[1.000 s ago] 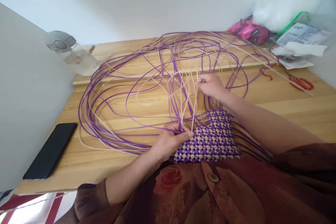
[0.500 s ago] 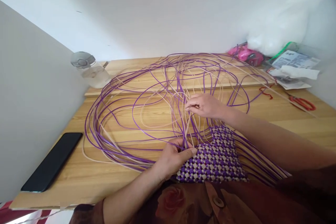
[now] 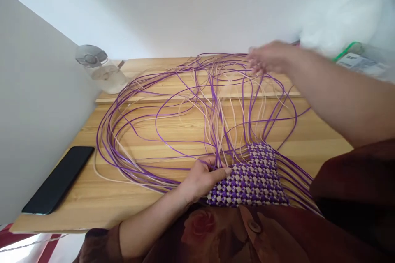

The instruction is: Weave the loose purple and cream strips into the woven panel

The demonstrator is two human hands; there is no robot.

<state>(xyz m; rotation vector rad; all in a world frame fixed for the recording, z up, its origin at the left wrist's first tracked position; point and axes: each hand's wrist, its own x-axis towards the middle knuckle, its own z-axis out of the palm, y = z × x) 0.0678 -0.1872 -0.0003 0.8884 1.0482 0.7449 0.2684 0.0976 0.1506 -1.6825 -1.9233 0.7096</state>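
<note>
A woven panel in a purple and beige check lies at the table's front edge, against my shirt. My left hand grips its left corner, thumb on top and fingers underneath, beside the roots of the loose strands. Long purple and beige strands run out of the panel to the left, right and back, looping widely over the table. My right hand is raised over the far strands at the back right. Motion smears its fingers, so whether they hold a strand is unclear.
A clear bottle with a grey lid stands at the back left. A black phone lies at the left edge. A raised wooden ledge crosses the table before the wall. At the back right are a white plastic bag and papers.
My right hand has moved from the strands above the panel up and away to the back right. My left hand keeps its hold on the panel. The view has shifted slightly.
</note>
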